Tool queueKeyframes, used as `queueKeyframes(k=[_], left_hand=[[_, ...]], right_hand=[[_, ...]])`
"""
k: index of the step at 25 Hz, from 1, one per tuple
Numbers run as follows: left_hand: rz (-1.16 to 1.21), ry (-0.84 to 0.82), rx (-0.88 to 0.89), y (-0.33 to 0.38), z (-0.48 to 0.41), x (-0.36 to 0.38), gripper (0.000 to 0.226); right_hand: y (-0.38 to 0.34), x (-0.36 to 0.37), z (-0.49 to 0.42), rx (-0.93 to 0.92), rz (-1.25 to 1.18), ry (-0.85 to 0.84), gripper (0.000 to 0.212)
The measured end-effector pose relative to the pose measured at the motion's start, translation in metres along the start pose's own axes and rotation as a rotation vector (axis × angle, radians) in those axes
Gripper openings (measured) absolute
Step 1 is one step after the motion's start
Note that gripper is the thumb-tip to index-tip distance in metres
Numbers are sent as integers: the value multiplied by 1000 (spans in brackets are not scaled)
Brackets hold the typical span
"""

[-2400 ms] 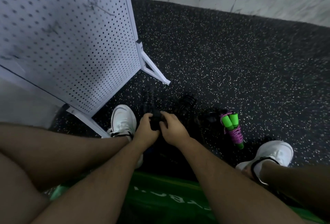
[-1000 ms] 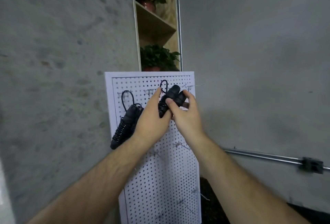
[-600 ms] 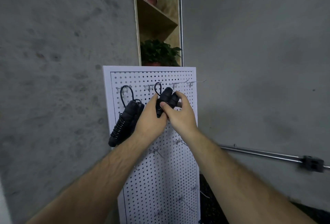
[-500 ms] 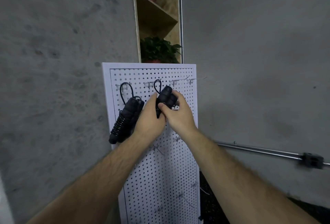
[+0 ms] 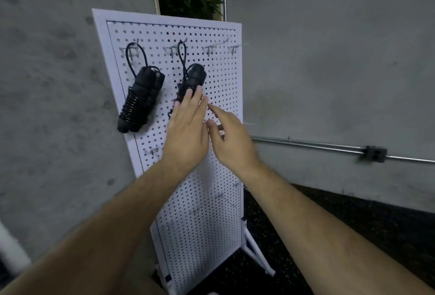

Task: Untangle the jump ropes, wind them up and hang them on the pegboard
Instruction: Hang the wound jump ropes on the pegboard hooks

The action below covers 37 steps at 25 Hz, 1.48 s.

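Two black jump ropes hung on the white pegboard (image 5: pixel 200 212), each wound into a tight bundle round its handles and each hooked by a loop of cord over a peg in the top row. The left bundle (image 5: pixel 141 99) hung from the first peg (image 5: pixel 133 50), tilted, with nothing touching it. The second bundle (image 5: pixel 194 78) hung from the next peg (image 5: pixel 173 50), near the middle of the board.

The left hand (image 5: pixel 188 130) was flat, its fingers straight and close together, with the fingertips resting on the lower part of the second bundle; it gripped nothing. The right hand (image 5: pixel 231 139) was just beside it, fingers loosely spread and the forefinger stretched toward the board, holding nothing. Whether that finger touched the board could not be told.

As a judgement, the work on these two ropes looked done: both were untangled, coiled and up on their pegs, and the hands seemed only to be steadying the second one or letting it go. Two more pegs (image 5: pixel 209 49) in the top row stood free to the right, and other pegs lower down carried nothing. Only a strip of dark floor (image 5: pixel 329 224) showed beside the board, with no rope on it, so whether any ropes were left to be wound and hung could not be told from this view.
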<state>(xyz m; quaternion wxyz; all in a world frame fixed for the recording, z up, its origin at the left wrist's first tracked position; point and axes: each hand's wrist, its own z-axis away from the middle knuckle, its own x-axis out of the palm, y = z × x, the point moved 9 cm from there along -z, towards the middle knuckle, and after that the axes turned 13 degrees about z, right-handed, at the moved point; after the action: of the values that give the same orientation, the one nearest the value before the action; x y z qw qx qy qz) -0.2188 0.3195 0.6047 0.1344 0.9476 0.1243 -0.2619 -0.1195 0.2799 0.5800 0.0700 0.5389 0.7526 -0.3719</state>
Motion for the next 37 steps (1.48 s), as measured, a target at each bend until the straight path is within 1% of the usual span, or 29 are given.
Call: queueKeyframes(k=[2, 4, 5, 7, 10, 13, 15, 17, 19, 21, 22, 24, 25, 28, 30, 32, 34, 35, 37], left_hand=[[12, -38, 76, 17, 22, 22, 49], [38, -121, 90, 25, 49, 58, 48], [73, -166, 68, 27, 65, 81, 47], [180, -275, -42, 26, 102, 133, 46], [253, -519, -222, 25, 175, 220, 49], [289, -771, -355, 33, 269, 300, 55], [306, -948, -459, 31, 343, 339, 58], [287, -1133, -529, 21, 419, 366, 60], [259, -1323, -614, 6, 488, 380, 58], [208, -1436, -730, -13, 539, 388, 55], [184, -1467, -777, -24, 560, 394, 62], [178, -1550, -816, -36, 589, 400, 83], [190, -1567, -859, -41, 599, 404, 85], [216, -1535, -1013, -54, 625, 417, 84], [232, -1506, -1130, -55, 634, 424, 85], [207, -1445, -1186, -58, 637, 430, 82], [189, -1362, -1184, -65, 633, 433, 61], [212, -1327, -1193, -65, 629, 431, 50], [281, -1234, -1206, -67, 616, 424, 37]], right_hand=[[17, -6, 28, -10, 79, -1, 42], [49, -7, 60, 29, 167, -17, 40], [68, -4, 80, 59, 214, -39, 40], [114, 8, 124, 113, 316, -110, 40], [186, 31, 199, 243, 424, -241, 42], [249, 63, 294, 465, 415, -412, 45], [280, 85, 364, 572, 400, -534, 47], [303, 107, 428, 668, 396, -654, 49], [318, 131, 482, 765, 373, -793, 50], [324, 159, 520, 809, 348, -908, 51], [324, 174, 532, 798, 353, -944, 51], [324, 199, 545, 745, 385, -991, 52], [324, 211, 549, 716, 403, -1017, 53], [331, 237, 556, 647, 447, -1082, 55], [336, 246, 562, 651, 434, -1115, 57], [339, 250, 567, 678, 396, -1137, 58], [341, 248, 564, 702, 347, -1107, 56], [343, 245, 560, 723, 321, -1066, 54], [348, 233, 548, 777, 290, -947, 50]])
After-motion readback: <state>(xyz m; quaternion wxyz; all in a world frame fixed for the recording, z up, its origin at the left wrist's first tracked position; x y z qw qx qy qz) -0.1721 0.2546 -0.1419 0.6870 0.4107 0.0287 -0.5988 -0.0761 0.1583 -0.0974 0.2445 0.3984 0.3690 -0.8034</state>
